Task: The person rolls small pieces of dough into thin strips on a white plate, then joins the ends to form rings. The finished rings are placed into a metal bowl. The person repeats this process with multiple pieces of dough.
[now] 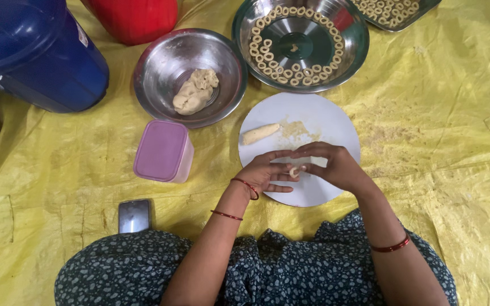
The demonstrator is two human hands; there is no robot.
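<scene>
I have both hands over the near half of the white round board (313,122), and between them sits a small strip of dough (294,170), curling toward a ring. My left hand (265,173) lies palm-up at about eight o'clock of the board, fingers loosely spread, supporting the strip from below. My right hand (333,164) arches over it from four o'clock, fingertips pinched on the strip's end.

To shape this well, I judge the ends should meet and be pressed lightly, just enough to seal without flattening the loop. The pinch should stay at the fingertips; a heavier squeeze would likely thin the soft dough or break it.

A rolled dough log (260,134) waits at ten o'clock on the board, beside floury crumbs. The finished rings (267,59) line the steel plate (358,39) at twelve o'clock, and the dough lump (195,90) rests in the steel bowl (148,62) at eleven. A lilac lidded box (163,150) stands at nine.
</scene>
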